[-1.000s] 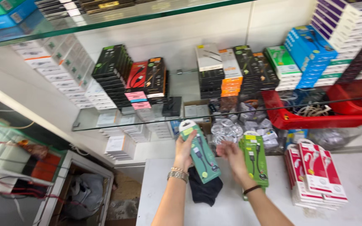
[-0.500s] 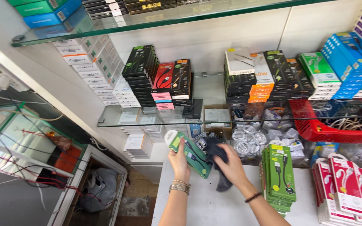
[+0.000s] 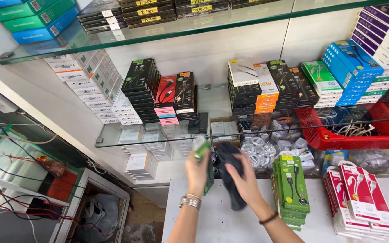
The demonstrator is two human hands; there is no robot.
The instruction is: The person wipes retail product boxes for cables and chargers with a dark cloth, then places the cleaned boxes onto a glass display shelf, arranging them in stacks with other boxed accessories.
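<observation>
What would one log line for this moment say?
left hand: holds green flat cable package | right hand: grips black cloth | cloth against package | above white counter | stack of green packages at right

The left hand (image 3: pixel 197 172) holds a green pack (image 3: pixel 202 152), the right hand (image 3: pixel 247 183) a black cloth (image 3: pixel 228 165). At three o'clock of them stands a green-and-black stack (image 3: pixel 292 189), then red-and-white packs (image 3: pixel 361 198). At one o'clock are a red basket (image 3: pixel 338 140) and blue boxes (image 3: pixel 350 67).
</observation>
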